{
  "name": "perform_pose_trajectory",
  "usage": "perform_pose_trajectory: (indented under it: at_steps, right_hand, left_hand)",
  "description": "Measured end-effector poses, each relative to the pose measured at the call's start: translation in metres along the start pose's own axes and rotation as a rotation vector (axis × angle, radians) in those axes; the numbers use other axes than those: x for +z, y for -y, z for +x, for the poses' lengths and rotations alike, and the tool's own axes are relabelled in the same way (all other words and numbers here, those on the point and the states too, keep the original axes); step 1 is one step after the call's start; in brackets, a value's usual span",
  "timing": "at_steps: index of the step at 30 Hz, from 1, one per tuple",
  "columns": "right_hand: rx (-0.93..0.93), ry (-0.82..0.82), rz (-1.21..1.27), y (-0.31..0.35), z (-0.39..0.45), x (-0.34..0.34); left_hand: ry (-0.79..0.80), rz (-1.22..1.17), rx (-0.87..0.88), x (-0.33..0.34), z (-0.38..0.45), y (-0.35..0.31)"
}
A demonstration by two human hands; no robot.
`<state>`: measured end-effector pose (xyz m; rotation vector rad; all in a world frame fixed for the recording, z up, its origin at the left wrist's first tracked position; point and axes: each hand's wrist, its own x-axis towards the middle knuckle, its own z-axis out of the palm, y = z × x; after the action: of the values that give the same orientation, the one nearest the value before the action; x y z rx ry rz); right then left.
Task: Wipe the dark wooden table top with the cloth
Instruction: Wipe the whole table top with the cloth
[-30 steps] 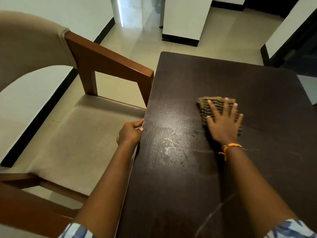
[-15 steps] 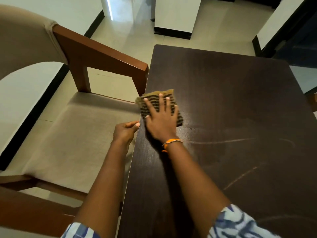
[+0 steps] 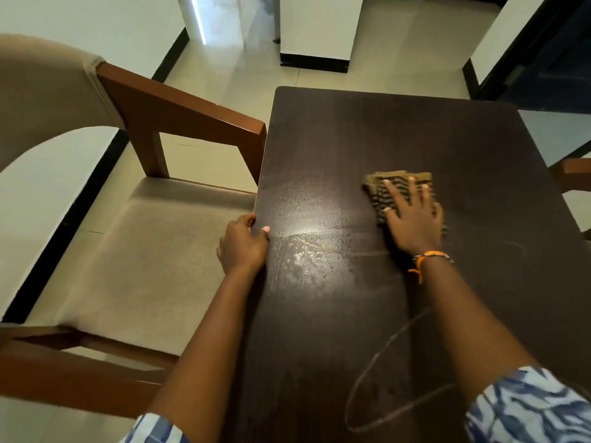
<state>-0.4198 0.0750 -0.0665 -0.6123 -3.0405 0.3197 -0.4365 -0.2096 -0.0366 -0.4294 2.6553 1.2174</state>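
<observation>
Striped brown-and-tan folded cloth (image 3: 396,193) lies mid-surface on the dark wooden surface (image 3: 399,129), pressed flat by the right hand (image 3: 414,220); the left hand (image 3: 243,246) grips the edge. Faint chalky arcs (image 3: 383,378), possibly residue, could get missed nearer the person.

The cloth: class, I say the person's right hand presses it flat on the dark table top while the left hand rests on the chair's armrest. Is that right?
Not quite. The right hand does press the cloth flat on the table top, but the left hand grips the table's left edge, not the chair's armrest. The head view shows this.
</observation>
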Motion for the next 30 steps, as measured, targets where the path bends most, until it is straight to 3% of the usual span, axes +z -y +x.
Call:
perform_pose_trajectory:
  at_steps: [3, 6, 12, 15, 19, 30]
  right_hand:
    - [0.161, 0.007, 0.017, -0.025, -0.002, -0.008]
    - [0.209, 0.028, 0.041, -0.002, -0.009, -0.005]
    - [-0.196, 0.076, 0.042, 0.082, -0.043, 0.018]
    - [-0.329, 0.098, 0.081, 0.078, -0.045, 0.018]
    - [-0.295, 0.075, 0.081, 0.023, -0.033, 0.008]
    - [0.247, -0.07, 0.028, -0.204, -0.02, -0.04]
  left_hand:
    - [0.004, 0.203, 0.102, 0.007, -0.013, -0.008]
    - [-0.019, 0.346, 0.206, 0.013, -0.026, -0.016]
    - [0.059, 0.356, 0.323, 0.035, -0.046, -0.048]
    - [0.044, 0.377, 0.315, 0.05, -0.06, -0.065]
    - [0.082, 0.38, 0.391, 0.072, -0.077, -0.089]
    - [0.288, 0.325, 0.588, 0.147, -0.106, -0.129]
